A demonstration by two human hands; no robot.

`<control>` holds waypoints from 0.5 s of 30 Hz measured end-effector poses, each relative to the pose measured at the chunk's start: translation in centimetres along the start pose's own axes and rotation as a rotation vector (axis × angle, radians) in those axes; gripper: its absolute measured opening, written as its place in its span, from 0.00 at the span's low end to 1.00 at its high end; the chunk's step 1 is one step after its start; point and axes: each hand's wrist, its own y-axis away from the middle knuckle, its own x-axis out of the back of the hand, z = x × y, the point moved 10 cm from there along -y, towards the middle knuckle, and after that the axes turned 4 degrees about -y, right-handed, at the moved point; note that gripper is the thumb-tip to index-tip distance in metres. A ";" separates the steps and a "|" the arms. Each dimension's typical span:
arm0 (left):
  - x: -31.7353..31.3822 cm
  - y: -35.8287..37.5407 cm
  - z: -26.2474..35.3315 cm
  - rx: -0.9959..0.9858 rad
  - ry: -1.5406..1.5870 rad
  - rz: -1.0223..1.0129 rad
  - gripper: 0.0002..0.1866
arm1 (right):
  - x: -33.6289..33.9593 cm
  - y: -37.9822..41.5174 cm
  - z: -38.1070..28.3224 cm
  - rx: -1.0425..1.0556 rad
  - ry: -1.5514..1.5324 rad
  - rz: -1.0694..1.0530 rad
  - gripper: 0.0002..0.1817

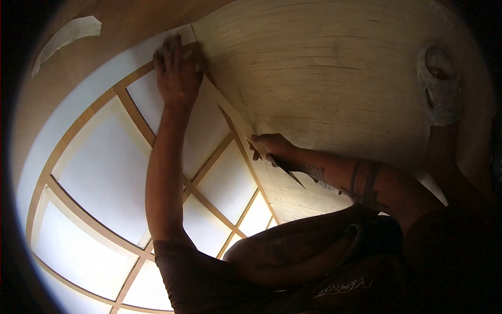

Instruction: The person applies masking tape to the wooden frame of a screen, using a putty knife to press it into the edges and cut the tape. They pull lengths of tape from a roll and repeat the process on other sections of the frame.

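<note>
My left hand [178, 73] is raised to the upper corner of a wooden lattice frame [90, 111] with white panels. Its fingers are stretched out and somewhat apart, lying against the frame's edge. From beside that hand a thin pale strip [226, 104] runs down along the seam between the lattice and a plywood sheet [303, 78]. Lower on the seam, my right hand [275, 147] is closed around the strip, thumb on top. A dark pointed piece [291, 175] sticks out below this hand; I cannot tell whether it is the strip's tail or a tool.
Bright white panels [104, 157] fill the lattice on the left. A torn pale patch [68, 39] is on the brown board at upper left. A foot in a whitish shoe [438, 107] rests over the plywood at right. Dark clothing [314, 277] crosses the bottom.
</note>
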 end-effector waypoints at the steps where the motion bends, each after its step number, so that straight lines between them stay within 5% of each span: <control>1: 0.0 0.0 0.0 0.000 0.000 0.000 0.24 | 0.0 0.1 -0.1 0.003 0.001 0.000 0.24; 7: 0.4 0.3 0.3 -0.004 0.001 0.000 0.24 | 0.9 -0.1 0.3 -0.047 0.049 0.056 0.31; 15: -0.9 2.1 0.3 0.073 -0.072 0.010 0.34 | 0.2 -0.6 0.8 -0.083 -0.051 -0.002 0.27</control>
